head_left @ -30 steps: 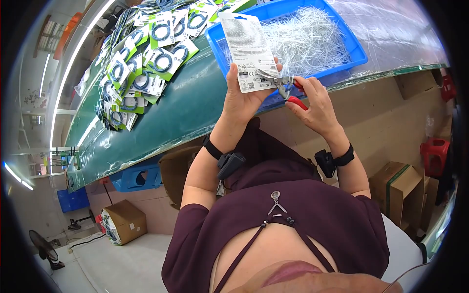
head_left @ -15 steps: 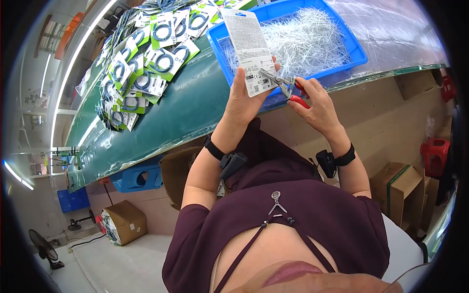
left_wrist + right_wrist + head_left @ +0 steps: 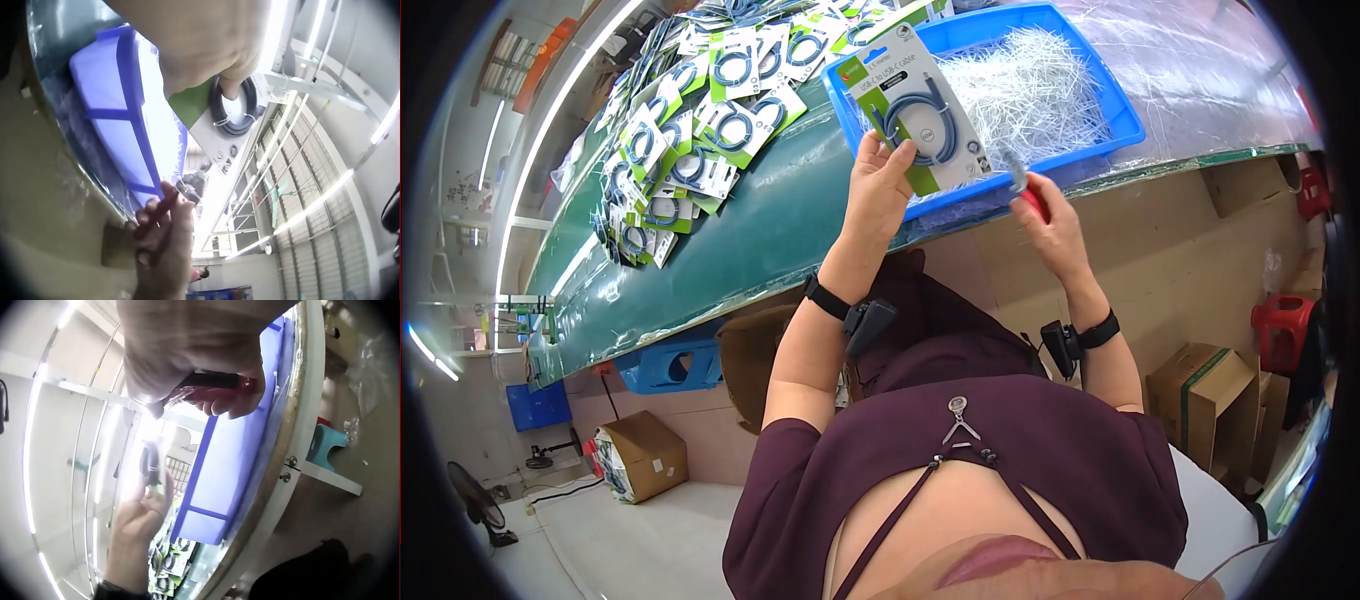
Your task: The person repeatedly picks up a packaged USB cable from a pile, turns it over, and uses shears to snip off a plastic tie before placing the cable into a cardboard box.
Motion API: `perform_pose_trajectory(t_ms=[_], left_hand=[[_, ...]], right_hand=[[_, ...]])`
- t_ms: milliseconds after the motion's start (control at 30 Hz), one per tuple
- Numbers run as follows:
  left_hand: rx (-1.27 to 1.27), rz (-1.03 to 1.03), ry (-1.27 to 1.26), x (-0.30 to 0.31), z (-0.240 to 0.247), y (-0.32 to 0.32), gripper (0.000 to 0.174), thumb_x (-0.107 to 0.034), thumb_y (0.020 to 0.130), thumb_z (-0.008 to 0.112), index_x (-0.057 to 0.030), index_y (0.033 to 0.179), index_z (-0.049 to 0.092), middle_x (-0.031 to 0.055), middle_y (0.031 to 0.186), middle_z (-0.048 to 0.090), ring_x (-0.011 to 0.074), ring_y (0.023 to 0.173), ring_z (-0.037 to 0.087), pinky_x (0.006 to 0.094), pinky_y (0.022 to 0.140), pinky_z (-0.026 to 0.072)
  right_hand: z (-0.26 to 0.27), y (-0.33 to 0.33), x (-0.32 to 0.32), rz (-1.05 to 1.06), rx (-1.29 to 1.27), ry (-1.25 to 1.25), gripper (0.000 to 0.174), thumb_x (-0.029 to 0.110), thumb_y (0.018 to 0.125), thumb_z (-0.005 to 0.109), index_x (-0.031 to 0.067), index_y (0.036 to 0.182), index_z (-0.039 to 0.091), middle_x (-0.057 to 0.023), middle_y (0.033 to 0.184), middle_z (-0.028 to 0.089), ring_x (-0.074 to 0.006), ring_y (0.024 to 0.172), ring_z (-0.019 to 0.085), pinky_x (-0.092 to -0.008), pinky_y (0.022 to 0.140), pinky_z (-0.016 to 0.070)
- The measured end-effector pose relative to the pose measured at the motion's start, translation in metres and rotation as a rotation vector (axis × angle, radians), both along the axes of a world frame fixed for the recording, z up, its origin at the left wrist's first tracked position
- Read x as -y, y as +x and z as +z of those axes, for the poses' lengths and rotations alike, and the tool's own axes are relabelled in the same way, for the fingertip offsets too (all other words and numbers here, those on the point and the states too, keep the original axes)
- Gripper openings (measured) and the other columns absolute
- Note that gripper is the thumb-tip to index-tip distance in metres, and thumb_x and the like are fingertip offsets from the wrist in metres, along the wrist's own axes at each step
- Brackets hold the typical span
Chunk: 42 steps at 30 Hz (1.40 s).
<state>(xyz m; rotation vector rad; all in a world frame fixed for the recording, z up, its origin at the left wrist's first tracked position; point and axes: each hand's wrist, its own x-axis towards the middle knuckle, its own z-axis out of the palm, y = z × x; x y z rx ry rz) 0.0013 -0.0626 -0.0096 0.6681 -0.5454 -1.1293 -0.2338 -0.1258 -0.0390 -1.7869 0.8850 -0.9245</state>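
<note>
In the head view the left hand (image 3: 880, 182) holds up a carded cable pack (image 3: 965, 150), its printed front with a coiled grey-blue cable facing the camera; the thumb lies on the coil. The left wrist view shows the same coil (image 3: 235, 119) under the thumb. Right of the card, the right hand (image 3: 1052, 232) grips the red-handled cutters (image 3: 1034, 200), blades pointing up and apart from the card. Red handles (image 3: 219, 390) show within the curled fingers of the right hand (image 3: 194, 356) in the right wrist view.
A blue tray (image 3: 1135, 130) holding clear thin strips stands behind the hands on the green table (image 3: 730, 245). Many carded cables (image 3: 735, 125) are piled at the left. Cardboard boxes (image 3: 1200, 390) and a red stool (image 3: 1285, 325) stand below, at the right.
The card has been turned from its printed back to its cable side. The cutters have moved away from it, to the right, and now look closed and more upright.
</note>
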Motion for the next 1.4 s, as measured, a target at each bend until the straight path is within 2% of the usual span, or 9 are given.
perform_pose_trajectory(t_ms=[67,167,433,500,600,900,1033,1133,1400], left_hand=[[0.127,0.104,0.034,-0.002,0.004,-0.001,0.031,0.002,0.094,0.054,-0.0038,0.123,0.043,0.0104,0.114,0.061,0.0184,0.106,0.06,0.0321,0.092,0.0502],[0.164,0.113,0.022,-0.003,0.002,-0.007,0.031,0.0,0.094,0.055,-0.004,0.122,0.042,0.0113,0.115,0.06,0.0198,0.108,0.06,0.035,0.092,0.0511],[0.095,0.119,-0.013,-0.008,0.013,-0.012,0.032,-0.001,0.094,0.055,-0.0041,0.121,0.04,0.0136,0.121,0.057,0.0245,0.111,0.059,0.0434,0.092,0.0528],[0.083,0.104,-0.033,-0.008,0.014,-0.014,0.032,-0.002,0.094,0.056,-0.004,0.121,0.04,0.0137,0.122,0.056,0.0252,0.112,0.059,0.0446,0.092,0.0529],[0.011,0.129,-0.033,-0.008,0.014,-0.017,0.03,-0.002,0.094,0.055,-0.0032,0.121,0.043,0.0118,0.118,0.059,0.0214,0.109,0.061,0.0357,0.087,0.0559],[0.007,0.116,-0.026,-0.01,0.015,-0.019,0.028,-0.002,0.095,0.055,-0.0039,0.121,0.044,0.0104,0.119,0.058,0.0189,0.106,0.061,0.0326,0.088,0.0545],[-0.047,0.1,-0.044,-0.009,0.01,-0.018,0.027,-0.002,0.095,0.055,-0.0042,0.12,0.044,0.01,0.119,0.058,0.0203,0.108,0.06,0.0359,0.092,0.0532],[-0.031,0.088,-0.069,-0.008,0.007,-0.017,0.037,-0.001,0.094,0.056,-0.0062,0.126,0.038,0.0107,0.123,0.055,0.0244,0.114,0.057,0.0444,0.096,0.0501],[0.132,0.21,-0.027,-0.011,0.006,-0.033,0.041,0.004,0.093,0.053,-0.0083,0.128,0.034,0.0103,0.127,0.049,0.0233,0.116,0.055,0.0464,0.098,0.0498]], right_hand=[[0.006,-0.001,0.002,-0.066,0.036,0.107,0.047,0.017,0.081,0.073,0.0002,0.122,0.057,-0.0099,0.093,0.059,-0.0179,0.079,0.057,-0.0295,0.067,0.0476],[0.044,-0.001,-0.008,-0.106,-0.184,-0.378,0.049,0.02,0.079,0.074,0.0027,0.123,0.058,-0.009,0.093,0.059,-0.0185,0.08,0.059,-0.0301,0.066,0.0479],[0.047,-0.002,-0.017,-0.154,-0.429,-0.699,0.054,0.021,0.073,0.078,0.0075,0.122,0.06,-0.0061,0.093,0.06,-0.024,0.084,0.059,-0.0356,0.075,0.0485],[0.046,-0.002,-0.019,-0.157,-0.437,-0.687,0.055,0.021,0.072,0.078,0.0079,0.122,0.06,-0.006,0.093,0.06,-0.0244,0.085,0.059,-0.0362,0.076,0.0482],[0.045,0.001,-0.02,-0.163,-0.442,-0.665,0.056,0.021,0.071,0.078,0.0086,0.122,0.06,-0.0057,0.093,0.06,-0.0251,0.087,0.059,-0.0373,0.079,0.0476],[0.048,0.002,-0.019,-0.178,-0.474,-0.698,0.056,0.022,0.071,0.079,0.0092,0.122,0.06,-0.0056,0.092,0.059,-0.0241,0.086,0.059,-0.0366,0.078,0.0472],[0.048,0.004,-0.019,-0.175,-0.475,-0.703,0.056,0.022,0.071,0.079,0.0089,0.122,0.06,-0.0053,0.092,0.059,-0.0237,0.086,0.058,-0.0365,0.078,0.0469],[0.047,0.004,-0.018,-0.171,-0.493,-0.704,0.057,0.022,0.071,0.079,0.0088,0.123,0.06,-0.0051,0.091,0.058,-0.0234,0.086,0.058,-0.0363,0.079,0.0467],[0.052,0.007,-0.024,-0.221,-0.552,-0.743,0.057,0.022,0.07,0.079,0.0084,0.121,0.06,-0.0046,0.089,0.056,-0.0227,0.086,0.057,-0.0356,0.079,0.0458]])
